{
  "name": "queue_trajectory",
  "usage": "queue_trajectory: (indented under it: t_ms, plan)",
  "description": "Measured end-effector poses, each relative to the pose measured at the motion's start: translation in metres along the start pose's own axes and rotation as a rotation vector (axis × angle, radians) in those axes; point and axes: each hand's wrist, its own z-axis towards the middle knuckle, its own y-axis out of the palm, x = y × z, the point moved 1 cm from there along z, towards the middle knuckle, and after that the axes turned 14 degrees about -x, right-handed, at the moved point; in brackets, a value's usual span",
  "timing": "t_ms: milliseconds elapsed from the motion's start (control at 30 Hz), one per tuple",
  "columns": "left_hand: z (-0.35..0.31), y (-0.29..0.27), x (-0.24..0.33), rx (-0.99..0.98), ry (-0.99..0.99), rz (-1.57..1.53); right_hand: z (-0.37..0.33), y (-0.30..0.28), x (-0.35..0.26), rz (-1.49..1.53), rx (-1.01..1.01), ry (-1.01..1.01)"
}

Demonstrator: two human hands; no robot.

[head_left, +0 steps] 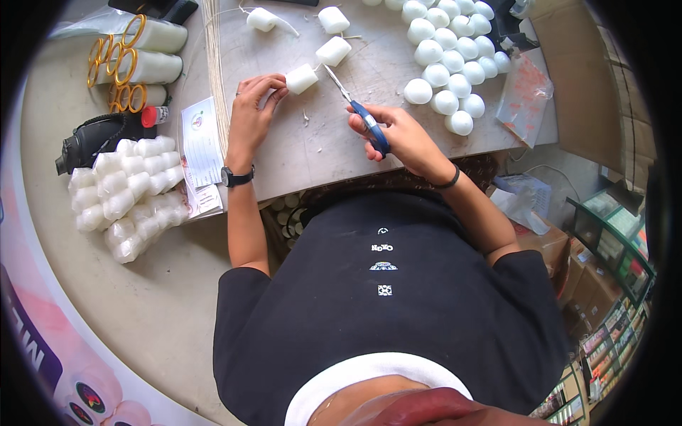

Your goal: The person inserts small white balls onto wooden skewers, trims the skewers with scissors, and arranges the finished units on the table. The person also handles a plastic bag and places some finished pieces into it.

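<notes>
A short white candle (301, 79) is pinched by its left end in the fingers of my left hand (256, 106). My right hand (403, 136) grips a pair of scissors (369, 124) with blue handles. Their blades point up and left, with the tips beside the wick at the candle's right end. I cannot tell whether the blades touch that wick. Just beyond lie three more white candles, one close to the scissor tips (334, 51), one farther back (333, 20) and one to the left (262, 19), with wicks trailing from them. Small white scraps lie on the table (341, 153).
Rows of round white candles (458, 64) stand at the far right, beside a clear plastic bag (524, 89). A bundle of long wicks (215, 64) runs along the left. Beyond it are wrapped candles (131, 184), a black bag (99, 138) and gold-ringed white rolls (153, 65).
</notes>
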Motion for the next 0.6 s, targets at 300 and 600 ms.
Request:
queue_trajectory:
  t_ms: [300, 600]
  plan:
    - [-0.003, 0.001, 0.007, -0.021, 0.032, 0.04, 0.026, 0.003, -0.005, -0.103, -0.034, 0.022]
    - [0.0, -0.003, -0.003, -0.055, 0.079, 0.101, 0.032, -0.004, 0.001, -0.106, -0.052, -0.01]
